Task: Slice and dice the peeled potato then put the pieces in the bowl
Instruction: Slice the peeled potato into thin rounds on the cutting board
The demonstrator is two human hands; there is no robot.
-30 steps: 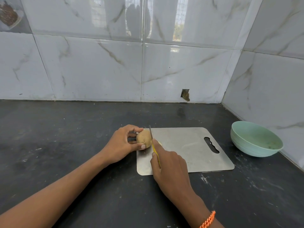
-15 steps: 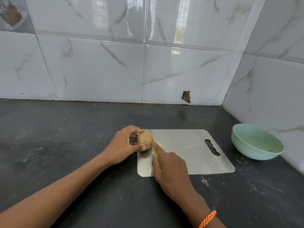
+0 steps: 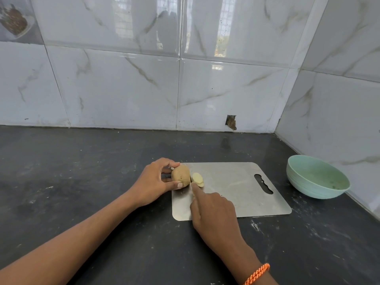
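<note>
A brownish potato [image 3: 181,175] rests on the left end of a metal cutting board [image 3: 236,192]. My left hand [image 3: 153,183] pinches it between thumb and fingers. A pale cut slice [image 3: 197,178] leans just right of the potato. My right hand [image 3: 213,210] grips a knife, index finger stretched along its spine. The blade [image 3: 191,180] is down at the board between potato and slice and is mostly hidden by the hand. A mint green bowl [image 3: 317,178] stands on the counter to the right of the board.
The dark stone counter [image 3: 82,182] runs to tiled walls at the back and right, which meet in a corner behind the bowl. The board has a handle slot [image 3: 263,184] at its right end. An orange braided band [image 3: 257,274] circles my right wrist.
The knife went down through the potato's right end. A pale slice has come free and now leans beside the potato. The left hand kept its hold.
</note>
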